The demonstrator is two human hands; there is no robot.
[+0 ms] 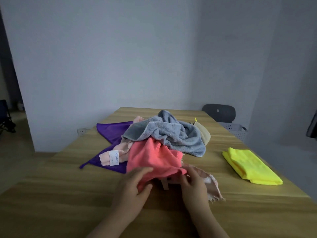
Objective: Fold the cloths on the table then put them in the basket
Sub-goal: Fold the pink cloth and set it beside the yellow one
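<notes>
Here both hands, left point(135, 187) and right point(193, 184), pinch the coral cloth's point(154, 158) near edge between them.

From my remote seat I see a wooden table point(68, 194) with a pale grain, its far edge close to a plain grey-blue wall point(120, 57). A dark chair back point(218, 113) rises behind the table's far right corner. A wall socket point(82, 131) sits low, just past the left edge. At far left a dim opening shows brownish floor point(15, 134). The light is dull and cool.
</notes>
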